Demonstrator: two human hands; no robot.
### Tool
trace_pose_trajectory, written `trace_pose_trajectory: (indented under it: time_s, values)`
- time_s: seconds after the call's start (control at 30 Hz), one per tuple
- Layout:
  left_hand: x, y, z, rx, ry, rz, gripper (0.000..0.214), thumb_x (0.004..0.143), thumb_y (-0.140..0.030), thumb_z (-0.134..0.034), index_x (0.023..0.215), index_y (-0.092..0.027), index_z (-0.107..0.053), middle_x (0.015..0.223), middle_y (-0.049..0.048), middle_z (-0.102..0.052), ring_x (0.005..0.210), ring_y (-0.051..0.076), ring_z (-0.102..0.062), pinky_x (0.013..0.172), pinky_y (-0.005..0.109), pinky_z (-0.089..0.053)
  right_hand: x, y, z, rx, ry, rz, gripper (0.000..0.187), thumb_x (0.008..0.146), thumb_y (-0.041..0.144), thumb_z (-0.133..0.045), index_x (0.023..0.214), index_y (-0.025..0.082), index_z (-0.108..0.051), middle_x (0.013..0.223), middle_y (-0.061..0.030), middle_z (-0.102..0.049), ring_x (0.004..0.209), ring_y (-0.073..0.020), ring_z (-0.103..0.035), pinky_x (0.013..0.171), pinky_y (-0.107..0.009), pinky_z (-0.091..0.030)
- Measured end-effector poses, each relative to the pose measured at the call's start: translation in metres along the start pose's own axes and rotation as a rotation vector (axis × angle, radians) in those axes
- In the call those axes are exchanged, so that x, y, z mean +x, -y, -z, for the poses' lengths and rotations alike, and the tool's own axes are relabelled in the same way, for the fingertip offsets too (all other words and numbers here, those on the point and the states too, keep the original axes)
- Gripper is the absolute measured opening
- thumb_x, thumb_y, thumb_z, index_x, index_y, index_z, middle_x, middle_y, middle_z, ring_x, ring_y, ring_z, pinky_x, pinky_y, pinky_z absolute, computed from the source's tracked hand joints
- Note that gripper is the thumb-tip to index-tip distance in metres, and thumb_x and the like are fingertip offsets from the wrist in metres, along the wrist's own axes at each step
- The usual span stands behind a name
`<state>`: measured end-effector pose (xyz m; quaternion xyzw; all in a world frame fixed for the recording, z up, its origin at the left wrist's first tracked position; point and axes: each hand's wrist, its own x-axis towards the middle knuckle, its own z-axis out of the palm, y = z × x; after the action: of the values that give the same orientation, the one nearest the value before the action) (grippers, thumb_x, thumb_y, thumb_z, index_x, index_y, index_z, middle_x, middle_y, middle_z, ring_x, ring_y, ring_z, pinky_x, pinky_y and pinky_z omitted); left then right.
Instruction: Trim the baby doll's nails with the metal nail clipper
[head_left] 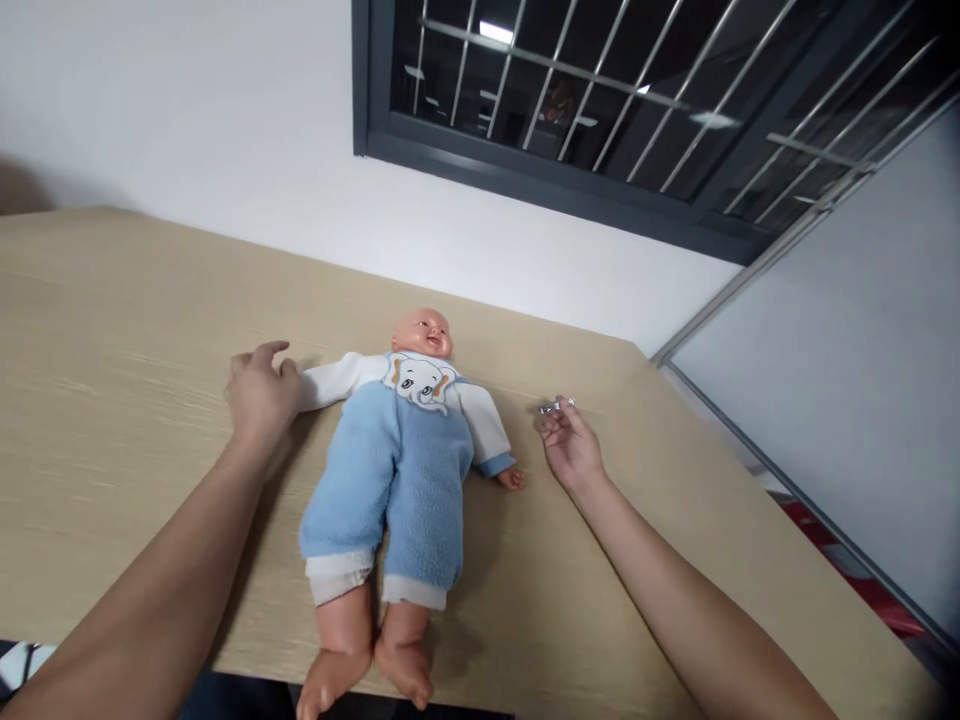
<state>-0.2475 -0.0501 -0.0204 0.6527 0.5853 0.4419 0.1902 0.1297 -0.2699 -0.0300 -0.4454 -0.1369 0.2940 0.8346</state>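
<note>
Left hand (262, 395) half-curled on baby doll's (397, 470) sleeve end, grip unclear; right hand (571, 450) pinches small silver object (555, 406) above tabletop (112, 300).

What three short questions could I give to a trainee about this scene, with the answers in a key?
1. True or false: the baby doll lies face up on the wood-grain table.
2. Multiple choice: what is at the fingertips of the right hand?
A. a small silver object
B. a baby bottle
C. a wooden spoon
3. Fill in the blank: the left hand is at the end of the doll's ____ sleeve.

Key: 1. True; 2. A; 3. white
</note>
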Motion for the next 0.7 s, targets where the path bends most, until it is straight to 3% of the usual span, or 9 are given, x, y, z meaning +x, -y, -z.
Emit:
trace_pose_trajectory:
  time_s: [0.07,0.13,0.17,0.27,0.33,0.4,0.47,0.53,0.7]
  values:
    - [-0.021,-0.033,0.0,-0.095,-0.024,-0.27,0.042,0.098,-0.028,-0.053,0.135,-0.015,-0.068,0.136,0.0224,-0.064,0.14,0.039,-0.053,0.122,0.058,-0.039,0.002,-0.003,-0.001,0.009,0.008,0.002,0.042,0.059,0.026,-0.1,0.084,0.016,-0.067,0.071,0.0059,-0.066,0.063,-0.0053,-0.06,0.053,-0.016,-0.045]
    - [-0.053,-0.071,-0.008,-0.189,0.251,-0.63,0.037,0.1,-0.03,-0.058,0.134,-0.021,-0.071,0.134,0.0181,-0.069,0.133,0.036,-0.059,0.121,0.057,-0.04,0.004,-0.005,-0.002,0.011,0.015,0.004,0.043,0.059,0.026,-0.1,0.084,0.016,-0.067,0.071,0.0059,-0.066,0.063,-0.0053,-0.06,0.053,-0.016,-0.045]
    - [-0.071,-0.09,-0.015,-0.188,0.372,-0.729,0.033,0.095,-0.032,-0.068,0.126,-0.028,-0.076,0.129,0.0119,-0.073,0.127,0.032,-0.064,0.118,0.05,-0.044,0.004,-0.005,-0.003,0.01,0.019,0.004,0.043,0.059,0.026,-0.1,0.084,0.016,-0.067,0.071,0.006,-0.066,0.063,-0.0053,-0.059,0.053,-0.016,-0.045]
    - [-0.12,-0.134,-0.045,-0.087,0.713,-0.954,0.063,0.067,-0.034,-0.096,0.127,-0.029,-0.078,0.143,0.0139,-0.069,0.135,0.041,-0.06,0.119,0.059,-0.041,0.004,-0.005,-0.004,-0.001,0.023,0.004,0.042,0.06,0.025,-0.099,0.084,0.016,-0.067,0.071,0.0056,-0.066,0.063,-0.0056,-0.06,0.053,-0.017,-0.045]
    - [-0.139,-0.151,-0.065,0.169,0.872,-1.023,0.075,0.068,-0.034,-0.096,0.138,-0.022,-0.073,0.156,0.0223,-0.059,0.144,0.047,-0.05,0.121,0.07,-0.032,0.004,-0.004,-0.004,-0.006,0.023,0.005,0.042,0.059,0.025,-0.099,0.083,0.016,-0.066,0.072,0.0056,-0.066,0.062,-0.0054,-0.059,0.053,-0.017,-0.044]
    - [-0.145,-0.16,-0.082,0.253,0.913,-1.008,0.054,0.079,-0.027,-0.088,0.13,-0.016,-0.075,0.148,0.0265,-0.063,0.138,0.048,-0.053,0.114,0.074,-0.036,0.003,-0.003,-0.004,-0.003,0.025,0.007,0.044,0.058,0.026,-0.1,0.082,0.015,-0.065,0.072,0.0061,-0.065,0.062,-0.0049,-0.058,0.053,-0.017,-0.044]
    - [-0.143,-0.165,-0.093,0.263,0.91,-0.983,0.028,0.093,-0.019,-0.069,0.119,-0.012,-0.078,0.137,0.0271,-0.068,0.128,0.045,-0.059,0.104,0.068,-0.045,0.002,-0.003,-0.004,0.0,0.031,0.01,0.046,0.057,0.027,-0.101,0.083,0.015,-0.065,0.072,0.0066,-0.065,0.062,-0.0045,-0.058,0.054,-0.017,-0.043]
    - [-0.14,-0.167,-0.098,0.226,0.89,-0.958,0.025,0.099,-0.014,-0.056,0.112,-0.01,-0.077,0.128,0.027,-0.07,0.121,0.042,-0.062,0.096,0.06,-0.05,0.002,-0.003,-0.004,-0.001,0.038,0.012,0.047,0.056,0.028,-0.102,0.084,0.015,-0.066,0.072,0.0068,-0.064,0.063,-0.0046,-0.057,0.054,-0.017,-0.044]
    - [-0.128,-0.165,-0.086,-0.036,0.794,-0.853,0.024,0.089,-0.015,-0.067,0.112,-0.012,-0.07,0.117,0.0216,-0.069,0.11,0.036,-0.063,0.09,0.047,-0.053,0.001,-0.002,-0.006,-0.025,0.055,0.019,0.048,0.056,0.03,-0.102,0.087,0.015,-0.069,0.071,0.0061,-0.062,0.061,-0.0048,-0.054,0.053,-0.017,-0.043]
